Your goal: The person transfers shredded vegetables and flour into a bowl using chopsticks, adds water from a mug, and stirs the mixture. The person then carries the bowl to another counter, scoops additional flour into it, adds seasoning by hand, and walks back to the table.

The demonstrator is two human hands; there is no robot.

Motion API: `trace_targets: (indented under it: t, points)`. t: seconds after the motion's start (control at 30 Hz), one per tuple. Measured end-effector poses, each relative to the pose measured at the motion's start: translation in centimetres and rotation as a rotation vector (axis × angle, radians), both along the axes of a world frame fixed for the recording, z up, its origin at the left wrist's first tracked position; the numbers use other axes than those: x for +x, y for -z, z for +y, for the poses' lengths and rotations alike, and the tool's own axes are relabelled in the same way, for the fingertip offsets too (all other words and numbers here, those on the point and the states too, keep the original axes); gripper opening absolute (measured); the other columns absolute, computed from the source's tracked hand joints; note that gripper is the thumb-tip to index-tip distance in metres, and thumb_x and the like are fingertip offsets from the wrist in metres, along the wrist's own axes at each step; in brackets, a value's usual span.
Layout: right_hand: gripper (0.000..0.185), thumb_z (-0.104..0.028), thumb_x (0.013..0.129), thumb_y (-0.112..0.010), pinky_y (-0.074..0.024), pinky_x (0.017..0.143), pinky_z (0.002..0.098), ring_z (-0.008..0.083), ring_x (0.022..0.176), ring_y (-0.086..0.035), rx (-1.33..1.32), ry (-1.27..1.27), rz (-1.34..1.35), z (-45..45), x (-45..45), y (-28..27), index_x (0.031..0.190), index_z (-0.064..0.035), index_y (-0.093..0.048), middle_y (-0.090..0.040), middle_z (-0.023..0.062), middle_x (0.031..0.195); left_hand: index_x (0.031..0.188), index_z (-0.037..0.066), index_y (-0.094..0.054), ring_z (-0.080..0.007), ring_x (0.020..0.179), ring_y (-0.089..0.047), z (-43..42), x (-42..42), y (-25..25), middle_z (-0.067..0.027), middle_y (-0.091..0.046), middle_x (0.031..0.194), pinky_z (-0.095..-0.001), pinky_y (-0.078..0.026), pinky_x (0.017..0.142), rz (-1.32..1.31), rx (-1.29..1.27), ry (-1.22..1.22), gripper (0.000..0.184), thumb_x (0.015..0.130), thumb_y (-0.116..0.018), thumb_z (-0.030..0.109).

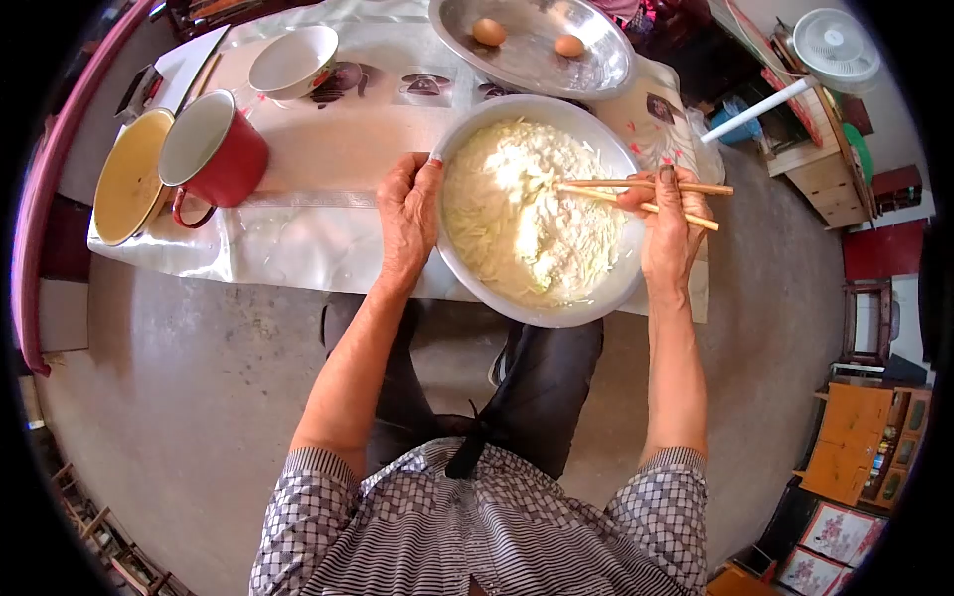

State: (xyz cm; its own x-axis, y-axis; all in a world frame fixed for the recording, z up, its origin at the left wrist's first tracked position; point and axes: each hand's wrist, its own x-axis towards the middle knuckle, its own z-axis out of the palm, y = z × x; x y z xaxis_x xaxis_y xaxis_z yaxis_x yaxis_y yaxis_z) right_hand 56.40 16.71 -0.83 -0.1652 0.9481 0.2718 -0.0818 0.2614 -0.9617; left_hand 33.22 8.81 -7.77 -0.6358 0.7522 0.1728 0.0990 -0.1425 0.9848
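Note:
A wide pale bowl [459,272] sits at the table's front edge, filled with pale shreds and white flour [532,214]. My left hand [409,204] grips the bowl's left rim, thumb over the edge. Above the bowl's right side, my right hand [671,223] is closed around a pair of wooden chopsticks [636,185]. Their tips reach into the mixture near its middle. Just behind the bowl is a metal basin [537,65] with two brown eggs, one egg [488,32] at left and another egg [568,46] at right.
On the table's left stand a red enamel mug [221,154], a yellow dish [129,179] tilted beside it, and a white bowl [293,62] farther back. A plastic-like cover [308,248] drapes over the table [328,149]. A white fan [837,48] stands at the far right.

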Motion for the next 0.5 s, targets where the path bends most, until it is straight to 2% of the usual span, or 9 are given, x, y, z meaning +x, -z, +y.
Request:
trace_targets:
  t: [0.1,0.23,0.37,0.47,0.5]
  points:
    - [0.03,-0.02,0.091,-0.046,-0.0534,0.07,0.0317,0.022,0.073,-0.064,-0.054,0.039,-0.069,0.2,1.5,0.6,0.098,0.0092,-0.051,-0.064,0.0175,0.076,0.083,-0.005,-0.056,-0.0086,0.062,-0.042,0.0,0.1,-0.4,-0.0008,-0.048,0.064,-0.0239,-0.037,0.056,-0.027,-0.014,0.003,0.027,0.087,-0.051,0.02]
    - [0.034,-0.022,0.092,-0.047,-0.0508,0.074,0.03,0.0194,0.075,-0.063,-0.109,-0.036,-0.246,-2.2,4.4,-0.7,0.1,0.0105,-0.052,-0.065,0.0161,0.076,0.084,-0.005,-0.057,-0.0086,0.062,-0.042,-0.1,0.1,-0.6,-0.0008,-0.048,0.064,-0.0241,-0.037,0.056,0.006,0.002,0.009,0.027,0.087,-0.051,0.021]
    - [0.034,-0.027,0.092,-0.046,-0.0461,0.077,0.0272,0.0143,0.076,-0.06,0.072,-0.176,-0.449,-2.8,7.2,-3.5,0.097,0.0064,-0.054,-0.064,0.0124,0.07,0.085,-0.006,-0.057,-0.0085,0.061,-0.042,0.1,0.0,-0.1,-0.0007,-0.048,0.063,-0.0244,-0.037,0.056,-0.02,0.012,0.013,0.027,0.087,-0.051,0.021]
    - [0.034,-0.028,0.092,-0.045,-0.0466,0.075,0.0263,0.014,0.075,-0.061,0.017,-0.056,-0.368,-2.5,7.5,-6.0,0.093,0.0045,-0.055,-0.064,0.0118,0.068,0.084,-0.006,-0.057,-0.0084,0.061,-0.041,0.0,0.0,0.0,-0.0005,-0.048,0.062,-0.0245,-0.036,0.055,-0.025,0.023,0.012,0.027,0.087,-0.052,0.021]
    - [0.03,-0.026,0.092,-0.045,-0.0476,0.071,0.0249,0.0144,0.069,-0.061,0.015,0.008,-0.384,-2.4,7.2,-6.3,0.09,0.0026,-0.055,-0.064,0.0119,0.067,0.083,-0.006,-0.057,-0.0084,0.061,-0.041,0.1,-0.1,0.2,-0.0005,-0.047,0.062,-0.0245,-0.036,0.055,-0.02,0.023,0.014,0.027,0.087,-0.052,0.021]
